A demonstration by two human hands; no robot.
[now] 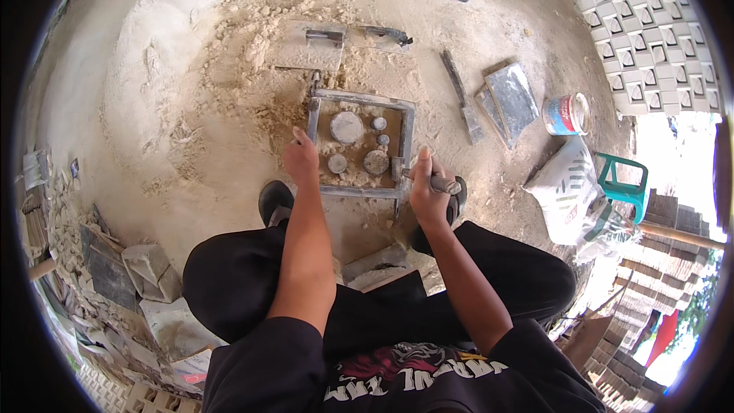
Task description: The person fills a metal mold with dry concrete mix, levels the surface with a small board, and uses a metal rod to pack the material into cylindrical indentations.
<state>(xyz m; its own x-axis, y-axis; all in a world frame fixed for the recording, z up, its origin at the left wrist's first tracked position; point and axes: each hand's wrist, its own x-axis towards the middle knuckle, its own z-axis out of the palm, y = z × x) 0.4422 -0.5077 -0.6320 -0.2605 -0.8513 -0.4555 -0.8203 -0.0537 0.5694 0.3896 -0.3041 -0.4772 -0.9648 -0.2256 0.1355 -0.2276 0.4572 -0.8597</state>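
Observation:
On the sandy floor between my feet lies a rectangular grey moulding frame [409,126]. Inside it, several round grey pieces, among them a large disc [346,128], rest on brown sand. My right hand [430,193] is wrapped round the handle of a hammer [397,169], thumb pointing forward. The hammer's head is at the frame's right side, near its lower right corner. My left hand [302,159] is closed at the frame's left side and covers part of that edge. Its fingers are mostly hidden, so I cannot tell what they hold.
Beyond the frame lie a float [325,37] and loose sand [260,27]. To the right are a long-handled tool [462,103], flat boards [511,103], a paint bucket [562,115], a white sack [566,191] and a green stool [623,187]. Pale blocks [650,30] are stacked far right.

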